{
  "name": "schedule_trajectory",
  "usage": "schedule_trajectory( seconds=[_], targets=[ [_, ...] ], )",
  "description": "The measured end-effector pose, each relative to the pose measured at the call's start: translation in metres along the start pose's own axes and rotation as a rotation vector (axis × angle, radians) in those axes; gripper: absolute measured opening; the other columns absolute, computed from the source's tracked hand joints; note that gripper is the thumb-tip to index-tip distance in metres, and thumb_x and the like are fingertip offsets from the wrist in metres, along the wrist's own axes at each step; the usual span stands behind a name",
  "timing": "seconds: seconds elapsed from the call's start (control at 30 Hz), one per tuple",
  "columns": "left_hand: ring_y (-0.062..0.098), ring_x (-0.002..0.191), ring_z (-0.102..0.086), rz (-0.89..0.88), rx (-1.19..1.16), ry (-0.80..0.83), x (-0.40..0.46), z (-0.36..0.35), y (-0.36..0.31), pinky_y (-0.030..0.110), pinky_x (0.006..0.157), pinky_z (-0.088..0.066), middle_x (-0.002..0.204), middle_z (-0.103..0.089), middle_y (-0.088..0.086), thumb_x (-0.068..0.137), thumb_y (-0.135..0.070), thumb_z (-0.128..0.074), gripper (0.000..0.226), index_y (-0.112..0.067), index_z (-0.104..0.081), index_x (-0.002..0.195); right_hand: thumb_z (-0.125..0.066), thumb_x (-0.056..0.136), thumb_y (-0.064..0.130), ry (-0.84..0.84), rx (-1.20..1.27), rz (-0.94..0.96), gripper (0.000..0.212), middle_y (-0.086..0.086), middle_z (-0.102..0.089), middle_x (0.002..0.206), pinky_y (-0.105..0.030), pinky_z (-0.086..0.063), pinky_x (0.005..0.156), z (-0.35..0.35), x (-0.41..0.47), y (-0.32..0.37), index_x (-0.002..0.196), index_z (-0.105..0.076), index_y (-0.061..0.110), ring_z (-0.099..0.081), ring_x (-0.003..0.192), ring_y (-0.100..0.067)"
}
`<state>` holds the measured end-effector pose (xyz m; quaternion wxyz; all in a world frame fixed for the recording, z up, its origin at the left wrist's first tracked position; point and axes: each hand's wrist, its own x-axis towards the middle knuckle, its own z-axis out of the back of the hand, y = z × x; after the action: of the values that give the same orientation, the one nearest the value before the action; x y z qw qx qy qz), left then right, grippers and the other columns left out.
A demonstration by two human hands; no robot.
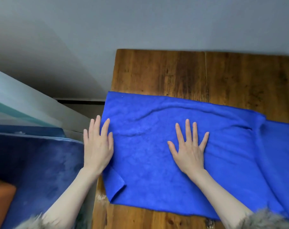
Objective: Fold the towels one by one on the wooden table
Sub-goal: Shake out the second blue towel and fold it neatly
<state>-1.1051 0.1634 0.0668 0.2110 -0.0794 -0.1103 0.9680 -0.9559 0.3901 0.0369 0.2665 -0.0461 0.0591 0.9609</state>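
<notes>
Blue towel [157, 162] ran off right frame edge; its right end was cut off, full length unseen. Near-left corner was turned over on itself. Left edge hung slightly past counter [173, 73] edge. Towel lay flat on wooden counter, long axis left to right, skewed slightly nearer toward right. Left hand [97, 146] lay flat at towel's left edge, fingers straight, nothing grasped. Right hand [189, 149] pressed palm-down mid-towel, fingers spread. Furry sleeve cuffs were blurred at near edge.
</notes>
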Motion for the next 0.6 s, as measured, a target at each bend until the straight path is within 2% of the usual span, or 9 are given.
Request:
schedule_trajectory(
  seconds=[0.1, 0.17, 0.27, 0.37, 0.5, 0.6],
  targets=[
    [0.034, 0.141, -0.020, -0.193, 0.025, 0.100, -0.026, -0.010, -0.017, 0.055, 0.107, -0.025, 0.152, -0.026, 0.013, 0.092, -0.037, -0.032, 0.052, -0.018, -0.040, 0.139, -0.026, 0.089, 0.053, -0.001, -0.022, -0.007, 0.065, -0.011, -0.019, 0.155, -0.065, -0.001, 0.107, -0.003, -0.001, 0.002, 0.145, -0.024, 0.020, -0.011, 0.142, -0.031],
    [0.030, 0.142, -0.016, -0.191, 0.046, 0.163, -0.046, -0.015, -0.016, 0.056, 0.107, -0.024, 0.153, -0.025, 0.010, 0.089, -0.041, -0.032, 0.055, -0.022, -0.038, 0.140, -0.026, 0.089, 0.052, -0.002, -0.021, -0.002, 0.066, -0.012, -0.019, 0.154, -0.063, 0.000, 0.107, -0.001, 0.000, 0.003, 0.145, -0.027, 0.018, -0.010, 0.142, -0.031],
    [0.024, 0.143, -0.013, -0.148, -0.017, 0.204, -0.064, -0.011, 0.007, 0.055, 0.109, -0.021, 0.154, -0.023, 0.007, 0.083, -0.031, -0.032, 0.059, -0.021, -0.039, 0.140, -0.029, 0.088, 0.048, -0.012, -0.005, 0.050, 0.063, -0.011, -0.022, 0.154, -0.063, -0.003, 0.106, 0.004, -0.008, 0.011, 0.144, -0.031, 0.019, -0.012, 0.141, -0.029],
    [0.025, 0.142, -0.016, -0.109, -0.089, 0.232, -0.073, 0.003, 0.038, 0.052, 0.112, -0.018, 0.153, -0.025, 0.006, 0.075, -0.023, -0.029, 0.065, -0.016, -0.042, 0.138, -0.033, 0.086, 0.048, 0.011, 0.028, 0.128, 0.063, -0.010, -0.023, 0.154, -0.066, -0.007, 0.105, 0.007, -0.034, 0.034, 0.143, -0.031, 0.021, -0.014, 0.142, -0.028],
    [0.032, 0.142, -0.018, -0.075, -0.091, 0.242, -0.085, 0.012, 0.052, 0.053, 0.113, -0.016, 0.151, -0.028, 0.011, 0.068, 0.002, -0.043, 0.071, -0.013, -0.043, 0.138, -0.035, 0.084, 0.048, 0.089, 0.043, 0.110, 0.064, -0.009, -0.023, 0.154, -0.067, -0.009, 0.105, 0.006, -0.073, 0.060, 0.143, -0.029, 0.023, -0.015, 0.142, -0.028],
    [0.033, 0.141, -0.022, -0.087, -0.070, 0.211, -0.099, 0.012, 0.043, 0.054, 0.112, -0.017, 0.148, -0.033, 0.014, 0.072, 0.000, -0.036, 0.063, -0.010, -0.048, 0.133, -0.036, 0.084, 0.047, 0.126, 0.049, 0.152, 0.062, -0.009, -0.024, 0.154, -0.066, -0.009, 0.105, 0.006, -0.100, 0.074, 0.141, -0.034, 0.023, -0.016, 0.142, -0.028]
  ],
)
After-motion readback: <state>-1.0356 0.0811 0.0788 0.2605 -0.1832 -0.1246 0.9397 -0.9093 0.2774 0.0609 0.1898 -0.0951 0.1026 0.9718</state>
